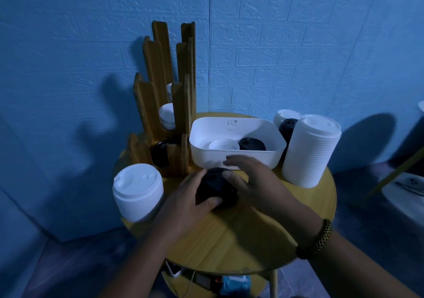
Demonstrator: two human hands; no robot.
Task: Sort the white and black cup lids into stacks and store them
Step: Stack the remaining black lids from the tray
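The stack of black lids [216, 188] stands upright on the desk [252, 242], between both hands. The left hand [183, 198] curls its fingers round it. The right hand [253, 180] has its fingers spread at the stack's right side. The wooden rack [181, 107] stands behind and to the left, nearer the left hand.

No legible text, number, brand or sign.

- White tub [236, 158]: a small dark mark sits on the inner face of the far wall, near the top edge. It may be a printed or moulded logo with a fainter line beneath it. The characters are too small and blurred to read.
- White lid stack [137, 190], near left on the table: the top lid shows moulded relief only. No characters can be made out.
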